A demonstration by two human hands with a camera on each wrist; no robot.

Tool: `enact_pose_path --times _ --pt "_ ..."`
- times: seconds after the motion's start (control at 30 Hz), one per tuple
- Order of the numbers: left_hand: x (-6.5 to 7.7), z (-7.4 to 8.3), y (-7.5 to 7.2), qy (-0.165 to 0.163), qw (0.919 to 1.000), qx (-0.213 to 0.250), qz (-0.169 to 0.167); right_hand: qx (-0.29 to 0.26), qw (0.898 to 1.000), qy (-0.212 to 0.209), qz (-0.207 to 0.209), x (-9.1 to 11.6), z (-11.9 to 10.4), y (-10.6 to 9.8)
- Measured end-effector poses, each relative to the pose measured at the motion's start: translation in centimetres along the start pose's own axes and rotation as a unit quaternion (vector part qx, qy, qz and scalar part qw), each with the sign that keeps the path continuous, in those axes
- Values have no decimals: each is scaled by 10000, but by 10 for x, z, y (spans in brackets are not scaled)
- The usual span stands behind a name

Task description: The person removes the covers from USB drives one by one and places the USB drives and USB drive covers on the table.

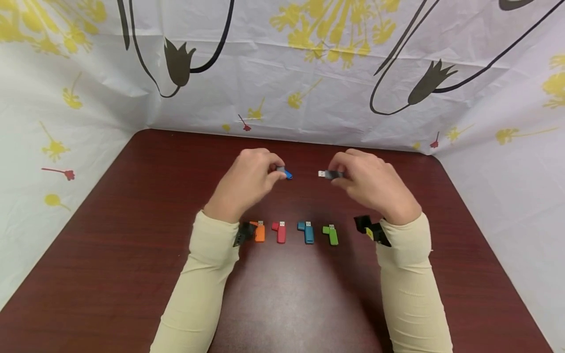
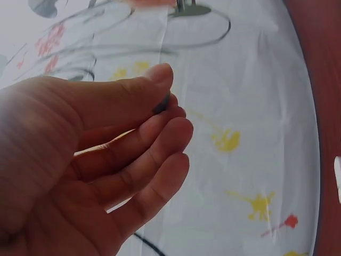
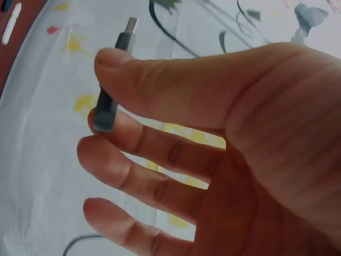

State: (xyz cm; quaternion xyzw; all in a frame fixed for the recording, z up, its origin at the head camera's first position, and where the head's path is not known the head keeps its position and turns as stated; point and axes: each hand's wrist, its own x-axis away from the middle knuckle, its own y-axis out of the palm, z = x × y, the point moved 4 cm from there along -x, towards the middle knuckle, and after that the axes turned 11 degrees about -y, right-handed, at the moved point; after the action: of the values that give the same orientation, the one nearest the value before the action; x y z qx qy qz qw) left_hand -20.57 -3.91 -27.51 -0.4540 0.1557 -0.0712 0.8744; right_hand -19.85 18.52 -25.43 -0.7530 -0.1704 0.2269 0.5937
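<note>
My right hand (image 1: pixel 368 179) pinches a black USB flash drive (image 1: pixel 334 174) between thumb and forefinger. Its bare metal plug points left in the head view and sticks up past the thumb in the right wrist view; the other fingers (image 3: pixel 106 160) are spread loosely. Opposite it, my left hand (image 1: pixel 251 179) pinches a small grey and blue piece (image 1: pixel 288 174) between thumb and fingertips. Most of that piece is hidden, with only a dark sliver (image 2: pixel 162 103) showing in the left wrist view, so I cannot tell its kind. Both hands are raised, with a gap between them.
Nearer me on the dark red table (image 1: pixel 145 206) lies a row of flash drives: orange (image 1: pixel 260 233), red (image 1: pixel 281 233), blue (image 1: pixel 309 233) and green (image 1: pixel 333 236). Each has its plug bared and a same-coloured cap beside it. A patterned white sheet (image 1: pixel 265 54) encloses the table.
</note>
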Motion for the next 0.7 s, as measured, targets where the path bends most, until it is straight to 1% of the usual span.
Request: enact_pose_path --times 0.07,0.17,0.43,0.57,0.7 --pt "1 -6 -6 -90 9998 115 124 -65 9999 148 6 2 6 -3" --pt "1 -11 -10 -78 9996 183 213 -135 9996 263 -26 3 12 -2" --pt "-1 -10 -9 -79 9995 250 176 -283 9978 388 -463 -3 22 19" --pt "0 -8 -9 -96 9994 279 157 -342 9951 407 -834 -3 31 33" --pt "1 -8 -7 -150 9995 244 95 -517 9883 356 -1389 -6 44 50"
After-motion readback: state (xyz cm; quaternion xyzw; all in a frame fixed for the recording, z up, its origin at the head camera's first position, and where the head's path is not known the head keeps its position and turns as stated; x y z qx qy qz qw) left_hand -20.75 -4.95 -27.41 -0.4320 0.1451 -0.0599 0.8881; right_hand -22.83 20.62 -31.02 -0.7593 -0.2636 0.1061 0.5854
